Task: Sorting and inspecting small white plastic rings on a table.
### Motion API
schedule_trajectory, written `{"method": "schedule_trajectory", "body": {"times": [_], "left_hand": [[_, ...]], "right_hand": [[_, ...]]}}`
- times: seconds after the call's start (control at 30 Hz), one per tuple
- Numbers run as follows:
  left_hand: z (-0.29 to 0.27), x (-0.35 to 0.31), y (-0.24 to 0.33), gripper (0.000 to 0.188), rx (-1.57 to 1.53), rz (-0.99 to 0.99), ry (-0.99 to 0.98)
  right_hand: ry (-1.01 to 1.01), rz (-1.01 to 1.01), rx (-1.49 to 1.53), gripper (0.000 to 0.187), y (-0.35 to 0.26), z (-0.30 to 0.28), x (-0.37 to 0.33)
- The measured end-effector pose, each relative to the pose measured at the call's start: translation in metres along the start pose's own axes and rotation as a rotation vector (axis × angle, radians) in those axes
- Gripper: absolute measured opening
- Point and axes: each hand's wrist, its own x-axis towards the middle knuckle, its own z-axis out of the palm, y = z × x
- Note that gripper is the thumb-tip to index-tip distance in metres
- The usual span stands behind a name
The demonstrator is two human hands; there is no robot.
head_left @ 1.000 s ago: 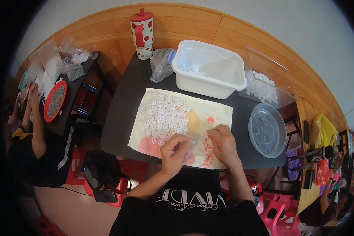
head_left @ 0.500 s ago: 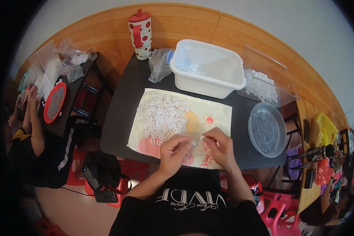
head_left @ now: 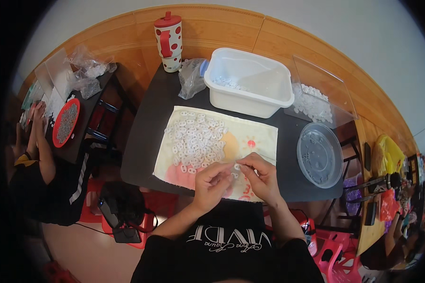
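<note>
Piece (head_left: pixel 237 166), small, white and plastic, is pinched between the fingertips of left hand (head_left: pixel 211 183) and right hand (head_left: pixel 262 177) just above the cloth (head_left: pixel 264 137). Loose white pieces (head_left: pixel 193 139) are heaped close by within reach; the white tub (head_left: pixel 248 82) stands behind.

clear plastic bag (head_left: pixel 191 78) between the spotted cup (head_left: pixel 169 41) and white tub (head_left: pixel 248 87).

Both hands met over the cloth (head_left: pixel 259 137): left hand (head_left: pixel 211 183) and right hand (head_left: pixel 262 177) pinched one small white piece (head_left: pixel 237 166). White pieces pile (head_left: pixel 193 139) beside, white tub (head_left: pixel 248 82) behind on tabletop (head_left: pixel 151 127).
</note>
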Motion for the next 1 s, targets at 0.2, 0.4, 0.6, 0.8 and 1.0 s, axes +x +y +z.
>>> {"method": "schedule_trajectory", "body": {"times": [0.2,0.4,0.6,0.8,1.0], "left_hand": [[0.001,-0.001,-0.002,0.032,-0.021,-0.006,0.000],[0.001,-0.002,-0.002,0.031,-0.027,-0.010,0.007],[0.001,-0.003,-0.001,0.031,-0.039,-0.026,0.018],[0.002,-0.005,-0.008,0.029,0.009,-0.001,0.036],[0.002,-0.007,-0.009,0.027,0.089,0.066,0.032]], "right_hand": [[0.017,-0.070,-0.006,0.017,0.000,0.003,0.001],[0.015,-0.060,-0.014,0.016,-0.001,0.003,0.000],[-0.048,-0.116,-0.082,0.017,0.002,0.001,-0.001],[-0.049,-0.082,-0.052,0.019,0.005,0.001,-0.007],[-0.056,-0.102,-0.050,0.023,0.004,0.001,-0.009]]}}
